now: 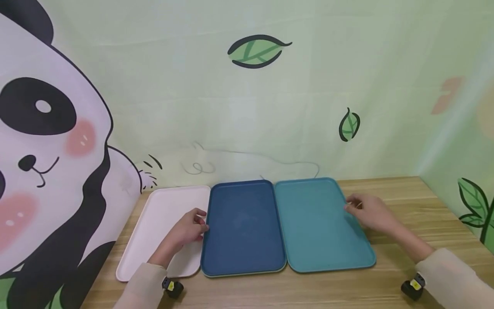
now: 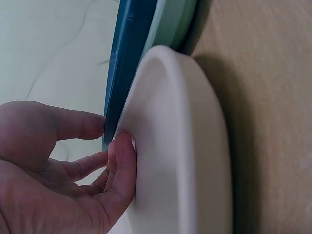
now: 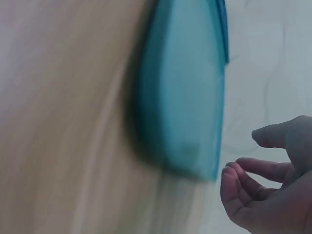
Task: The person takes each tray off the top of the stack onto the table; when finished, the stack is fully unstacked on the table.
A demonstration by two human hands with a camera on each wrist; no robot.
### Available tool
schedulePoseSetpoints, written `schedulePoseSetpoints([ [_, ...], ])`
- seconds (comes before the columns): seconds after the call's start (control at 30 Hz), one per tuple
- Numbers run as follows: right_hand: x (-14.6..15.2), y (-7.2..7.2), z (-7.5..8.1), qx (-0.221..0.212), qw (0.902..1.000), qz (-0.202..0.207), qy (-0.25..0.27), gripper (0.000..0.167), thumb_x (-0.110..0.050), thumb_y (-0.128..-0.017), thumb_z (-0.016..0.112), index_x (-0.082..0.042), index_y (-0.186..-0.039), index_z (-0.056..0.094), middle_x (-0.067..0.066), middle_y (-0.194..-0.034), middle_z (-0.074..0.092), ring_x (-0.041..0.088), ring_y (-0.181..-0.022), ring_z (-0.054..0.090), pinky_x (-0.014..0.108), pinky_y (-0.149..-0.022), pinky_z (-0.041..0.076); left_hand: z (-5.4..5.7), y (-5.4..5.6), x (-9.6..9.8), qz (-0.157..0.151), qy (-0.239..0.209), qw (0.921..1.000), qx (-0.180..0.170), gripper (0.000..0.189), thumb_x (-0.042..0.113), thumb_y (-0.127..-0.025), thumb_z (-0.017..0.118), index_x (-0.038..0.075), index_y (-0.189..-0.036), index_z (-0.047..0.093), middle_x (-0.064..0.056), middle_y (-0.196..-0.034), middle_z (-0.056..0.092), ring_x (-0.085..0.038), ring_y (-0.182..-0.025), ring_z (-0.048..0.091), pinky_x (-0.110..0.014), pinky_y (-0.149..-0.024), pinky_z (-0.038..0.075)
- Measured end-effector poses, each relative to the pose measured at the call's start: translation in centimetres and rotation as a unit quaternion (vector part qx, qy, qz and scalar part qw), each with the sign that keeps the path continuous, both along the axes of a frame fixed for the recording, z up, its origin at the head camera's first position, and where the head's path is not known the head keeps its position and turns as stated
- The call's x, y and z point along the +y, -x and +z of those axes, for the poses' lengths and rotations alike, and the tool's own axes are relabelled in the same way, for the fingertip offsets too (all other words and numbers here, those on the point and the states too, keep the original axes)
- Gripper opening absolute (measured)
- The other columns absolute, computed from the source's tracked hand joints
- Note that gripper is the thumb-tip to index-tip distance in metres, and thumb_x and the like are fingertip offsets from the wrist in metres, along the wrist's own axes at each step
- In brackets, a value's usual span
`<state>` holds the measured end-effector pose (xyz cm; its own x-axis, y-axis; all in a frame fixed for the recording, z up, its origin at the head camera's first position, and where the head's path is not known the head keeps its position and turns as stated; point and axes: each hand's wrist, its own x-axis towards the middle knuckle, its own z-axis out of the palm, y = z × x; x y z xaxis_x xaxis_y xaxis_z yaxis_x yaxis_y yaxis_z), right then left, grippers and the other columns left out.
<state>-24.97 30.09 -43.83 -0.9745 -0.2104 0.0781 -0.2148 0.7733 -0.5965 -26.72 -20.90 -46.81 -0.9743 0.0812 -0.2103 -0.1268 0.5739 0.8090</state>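
Note:
Three rectangular trays lie side by side: a white tray (image 1: 166, 210), a dark blue tray (image 1: 243, 227) and a teal tray (image 1: 320, 227). Under the blue one, a pale green tray (image 2: 173, 22) shows at the edge in the left wrist view. My left hand (image 1: 189, 227) is over the white tray, thumb tip at the blue tray's left rim and bent fingers against the white surface. My right hand (image 1: 370, 210) is at the teal tray's right edge, its fingers loosely bent; in the right wrist view a gap shows between thumb and fingers, with nothing in it.
The trays lie on a wood-grain table (image 1: 409, 206). Behind it hangs a pale green cloth (image 1: 231, 120) printed with leaves and a large panda (image 1: 88, 171) at the left. Bare wood shows along the front and to the right of the teal tray.

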Motion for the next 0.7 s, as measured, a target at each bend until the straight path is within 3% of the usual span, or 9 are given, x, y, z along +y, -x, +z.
schedulePoseSetpoints([
  [0.1,-2.3,0.4,0.3,0.006,0.9994,0.021,0.026,0.036,-0.021,-0.094,0.058,0.006,-0.117,0.059,0.011,-0.098,0.063,0.024,-0.087,0.059,0.034,-0.066,0.051,0.0,0.0,0.0,0.001,-0.002,1.0000,0.001,0.041,0.003,-0.085,0.063,0.000,-0.124,0.049,-0.012,-0.093,0.052,-0.021,-0.076,0.055,-0.033,-0.061,0.052],
  [0.33,-8.7,1.2,0.1,-0.090,0.9844,0.082,0.127,0.036,-0.020,-0.094,0.058,0.005,-0.120,0.057,0.016,-0.100,0.064,0.026,-0.084,0.062,0.039,-0.068,0.054,0.2,0.1,0.2,0.000,0.000,1.0000,0.003,0.041,0.004,-0.086,0.062,0.000,-0.124,0.049,-0.012,-0.096,0.052,-0.021,-0.078,0.055,-0.033,-0.062,0.052],
  [0.5,-12.8,1.3,-0.2,-0.112,0.9787,0.094,0.144,0.035,-0.021,-0.093,0.060,0.003,-0.118,0.060,0.012,-0.096,0.065,0.028,-0.078,0.063,0.038,-0.064,0.053,0.3,0.1,0.3,-0.001,0.007,1.0000,0.002,0.041,0.004,-0.086,0.062,0.000,-0.125,0.049,-0.012,-0.094,0.052,-0.021,-0.078,0.055,-0.033,-0.062,0.052],
  [0.7,-15.4,1.7,-1.3,-0.112,0.9827,0.069,0.130,0.027,-0.018,-0.088,0.066,0.000,-0.108,0.063,0.005,-0.086,0.064,0.021,-0.071,0.062,0.032,-0.058,0.052,0.2,-0.1,0.3,0.000,0.016,0.9999,0.000,0.041,0.005,-0.087,0.061,0.000,-0.126,0.049,-0.011,-0.094,0.052,-0.020,-0.077,0.055,-0.032,-0.061,0.052],
])
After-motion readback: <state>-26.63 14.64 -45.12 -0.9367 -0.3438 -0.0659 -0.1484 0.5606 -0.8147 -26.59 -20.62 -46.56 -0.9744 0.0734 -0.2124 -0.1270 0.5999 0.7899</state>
